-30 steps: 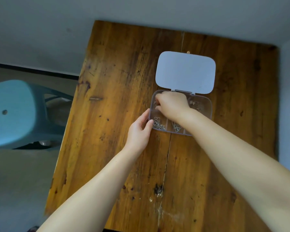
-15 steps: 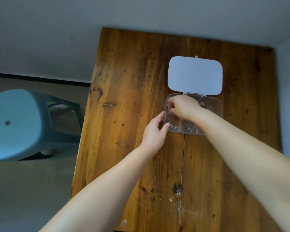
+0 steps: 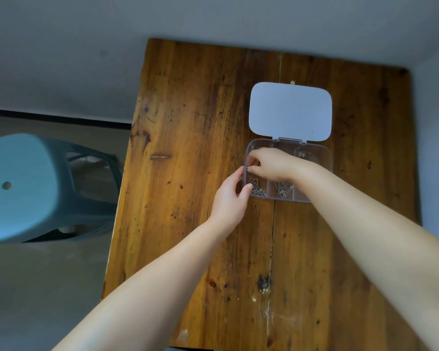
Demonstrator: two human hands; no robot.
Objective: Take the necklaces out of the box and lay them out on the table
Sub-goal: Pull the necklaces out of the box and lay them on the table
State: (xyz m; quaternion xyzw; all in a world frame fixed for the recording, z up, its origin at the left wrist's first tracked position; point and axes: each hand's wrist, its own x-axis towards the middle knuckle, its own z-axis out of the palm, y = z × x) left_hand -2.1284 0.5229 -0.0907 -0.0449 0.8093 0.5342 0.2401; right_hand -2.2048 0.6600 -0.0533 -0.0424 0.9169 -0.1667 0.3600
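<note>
A clear plastic box (image 3: 326,158) with small compartments lies on the wooden table (image 3: 200,122), its pale lid (image 3: 290,111) flipped open away from me. Thin metal necklaces (image 3: 257,190) lie coiled in the near compartments, and more necklaces (image 3: 284,190) fill the one beside them. My left hand (image 3: 230,198) grips the box's near left corner. My right hand (image 3: 270,164) reaches into the far left compartment, fingertips pinched on a small piece of a necklace at the box's left wall; most of that chain is hidden under the hand.
A teal plastic stool (image 3: 23,186) stands on the floor left of the table. The table's left edge runs close to my left forearm. A wall borders the table on the right and at the back. Dark stains mark the near tabletop (image 3: 264,285).
The view has shifted, so the table and box sit further right in the frame. My right hand's fingers have drawn toward the box's left wall, pinching a necklace. My left hand still holds the corner.
</note>
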